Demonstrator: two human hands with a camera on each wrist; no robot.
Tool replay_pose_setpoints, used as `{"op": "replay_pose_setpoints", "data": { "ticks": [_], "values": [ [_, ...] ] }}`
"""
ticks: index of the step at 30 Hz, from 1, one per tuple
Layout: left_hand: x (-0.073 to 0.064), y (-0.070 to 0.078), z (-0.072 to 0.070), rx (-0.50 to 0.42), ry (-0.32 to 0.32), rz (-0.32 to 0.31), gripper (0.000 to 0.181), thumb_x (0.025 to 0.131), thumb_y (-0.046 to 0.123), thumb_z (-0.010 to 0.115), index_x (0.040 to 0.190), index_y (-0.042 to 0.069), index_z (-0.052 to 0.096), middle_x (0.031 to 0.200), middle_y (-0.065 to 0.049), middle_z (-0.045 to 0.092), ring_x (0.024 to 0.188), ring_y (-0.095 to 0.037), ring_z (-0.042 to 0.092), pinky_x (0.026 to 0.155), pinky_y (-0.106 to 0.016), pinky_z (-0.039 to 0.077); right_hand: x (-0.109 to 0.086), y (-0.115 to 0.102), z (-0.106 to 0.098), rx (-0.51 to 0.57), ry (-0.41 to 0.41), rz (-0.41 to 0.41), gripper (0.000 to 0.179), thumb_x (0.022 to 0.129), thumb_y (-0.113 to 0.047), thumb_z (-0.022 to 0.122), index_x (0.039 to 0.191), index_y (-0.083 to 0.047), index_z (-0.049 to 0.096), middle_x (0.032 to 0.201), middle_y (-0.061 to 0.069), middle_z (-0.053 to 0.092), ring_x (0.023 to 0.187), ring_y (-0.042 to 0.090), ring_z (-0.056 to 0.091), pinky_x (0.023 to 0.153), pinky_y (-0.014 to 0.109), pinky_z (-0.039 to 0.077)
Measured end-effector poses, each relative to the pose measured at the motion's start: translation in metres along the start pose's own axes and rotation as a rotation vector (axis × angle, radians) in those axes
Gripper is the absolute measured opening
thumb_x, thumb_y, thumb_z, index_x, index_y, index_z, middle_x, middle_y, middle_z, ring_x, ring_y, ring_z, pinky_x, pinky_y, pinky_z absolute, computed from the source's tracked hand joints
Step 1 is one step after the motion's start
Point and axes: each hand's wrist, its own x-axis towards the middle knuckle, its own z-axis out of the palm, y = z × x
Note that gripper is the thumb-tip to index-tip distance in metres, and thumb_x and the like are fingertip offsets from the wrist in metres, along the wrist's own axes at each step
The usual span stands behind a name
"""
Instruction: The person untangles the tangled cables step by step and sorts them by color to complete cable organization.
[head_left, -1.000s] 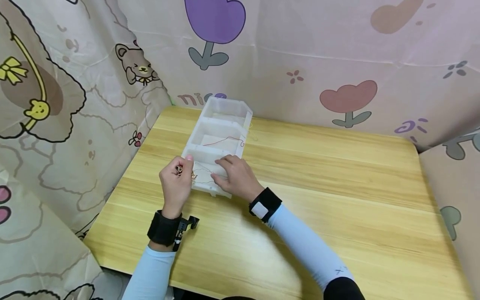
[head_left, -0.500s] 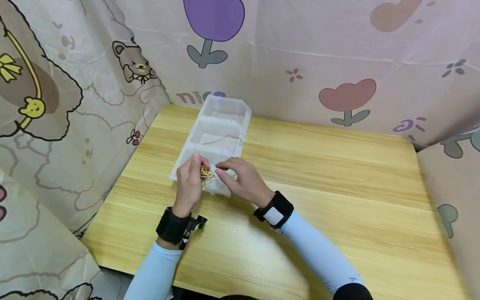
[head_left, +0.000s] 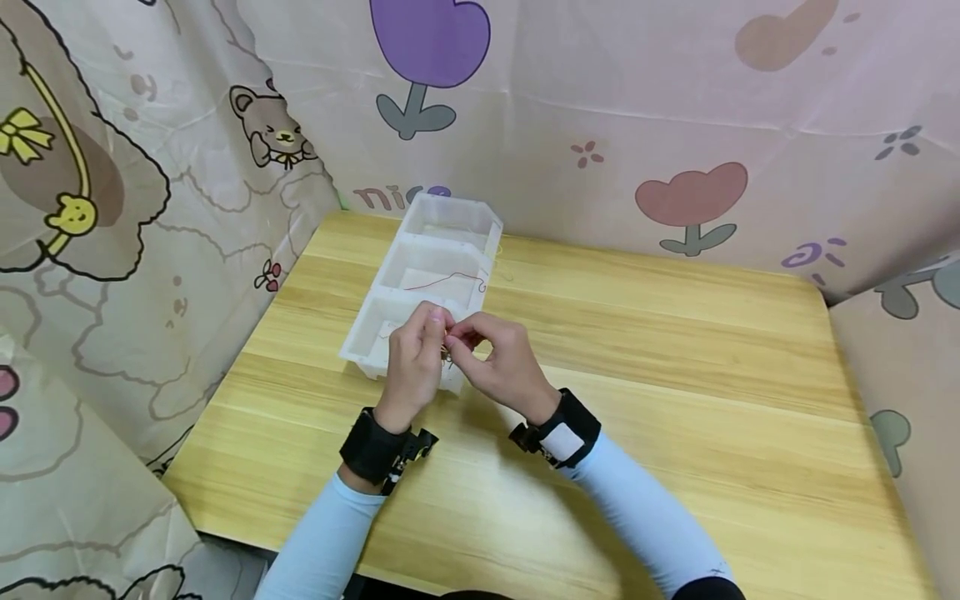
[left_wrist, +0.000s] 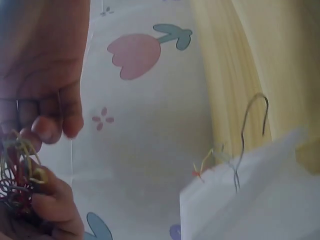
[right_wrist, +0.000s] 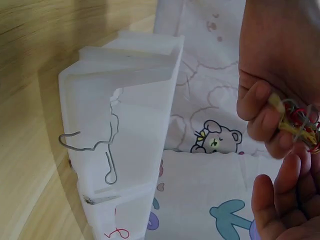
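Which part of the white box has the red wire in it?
The middle compartment: a red wire lies across it. The near compartment has a grey wire hooked over its edge, and the far compartment shows no red.

A pale back sheet (head_left: 540,117), printed with a purple tulip (head_left: 431,46), a reddish tulip (head_left: 693,196) and the word "nice" (head_left: 401,198), hangs behind the pale wood-grain surface (head_left: 690,375). The left sheet (head_left: 202,321) carries a bear (head_left: 273,129) and a yellow bow (head_left: 26,136).

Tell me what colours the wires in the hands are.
Red, yellow and grey wires, clearest in the right wrist view.
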Motion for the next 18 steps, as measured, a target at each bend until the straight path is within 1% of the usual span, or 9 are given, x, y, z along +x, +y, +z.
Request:
{"op": "replay_pose_setpoints", "data": {
  "ticks": [2, 4, 7, 8, 11, 15, 18],
  "values": [
    [0.000, 0.003, 0.004, -0.029, 0.002, -0.004, 0.030, 0.101, 0.031, 0.038, 0.087, 0.011, 0.055, 0.071, 0.000, 0.055, 0.056, -0.012, 0.046, 0.047, -0.031, 0.039, 0.003, -0.007, -0.005, 0.007, 0.023, 0.015, 0.005, 0.078, 0.008, 0.063, 0.079, 0.004, 0.064, 0.069, 0.011, 0.064, 0.063, 0.013, 0.058, 0.054, 0.036, 0.053],
    [-0.001, 0.005, 0.008, -0.065, -0.002, -0.011, 0.023, 0.100, 0.027, 0.043, 0.092, 0.011, 0.057, 0.076, -0.001, 0.058, 0.060, -0.012, 0.049, 0.049, -0.031, 0.041, 0.004, -0.010, -0.009, 0.012, 0.048, 0.045, 0.005, 0.078, 0.009, 0.062, 0.081, 0.005, 0.064, 0.070, 0.013, 0.064, 0.063, 0.015, 0.060, 0.055, 0.037, 0.053],
    [-0.001, 0.008, 0.014, -0.118, -0.008, -0.005, 0.016, 0.098, 0.021, 0.049, 0.097, 0.010, 0.061, 0.075, -0.001, 0.061, 0.055, -0.010, 0.053, 0.045, -0.029, 0.045, 0.002, -0.011, -0.013, 0.033, 0.081, 0.098, 0.005, 0.080, 0.009, 0.060, 0.083, 0.007, 0.064, 0.070, 0.015, 0.065, 0.061, 0.016, 0.060, 0.053, 0.037, 0.054],
    [0.000, 0.008, 0.015, -0.124, -0.007, 0.002, 0.015, 0.097, 0.020, 0.050, 0.098, 0.010, 0.062, 0.071, -0.001, 0.061, 0.051, -0.009, 0.053, 0.042, -0.028, 0.045, 0.001, -0.010, -0.014, 0.043, 0.089, 0.110, 0.005, 0.080, 0.009, 0.060, 0.083, 0.007, 0.064, 0.069, 0.016, 0.065, 0.060, 0.016, 0.060, 0.052, 0.037, 0.054],
    [0.001, 0.009, 0.018, -0.072, 0.022, 0.049, 0.016, 0.096, 0.020, 0.052, 0.097, 0.010, 0.065, 0.062, -0.001, 0.062, 0.040, -0.006, 0.046, 0.035, -0.026, 0.040, 0.000, -0.010, -0.018, 0.067, 0.094, 0.140, 0.006, 0.081, 0.010, 0.059, 0.082, 0.007, 0.063, 0.065, 0.015, 0.063, 0.055, 0.015, 0.058, 0.046, 0.037, 0.051],
    [0.004, 0.010, 0.021, 0.061, 0.058, 0.107, 0.022, 0.095, 0.026, 0.054, 0.087, 0.011, 0.067, 0.060, 0.003, 0.061, 0.042, -0.004, 0.041, 0.037, -0.026, 0.035, -0.002, -0.010, -0.024, 0.050, 0.065, 0.143, 0.006, 0.080, 0.011, 0.058, 0.079, 0.006, 0.062, 0.063, 0.013, 0.061, 0.052, 0.014, 0.056, 0.045, 0.037, 0.050],
    [0.004, 0.010, 0.021, 0.102, 0.045, 0.124, 0.028, 0.095, 0.030, 0.055, 0.075, 0.013, 0.065, 0.054, 0.007, 0.054, 0.041, -0.004, 0.039, 0.036, -0.027, 0.032, -0.003, -0.011, -0.031, 0.005, 0.045, 0.125, 0.006, 0.079, 0.010, 0.058, 0.077, 0.005, 0.061, 0.064, 0.012, 0.061, 0.054, 0.014, 0.055, 0.047, 0.038, 0.051]
  ]
}}
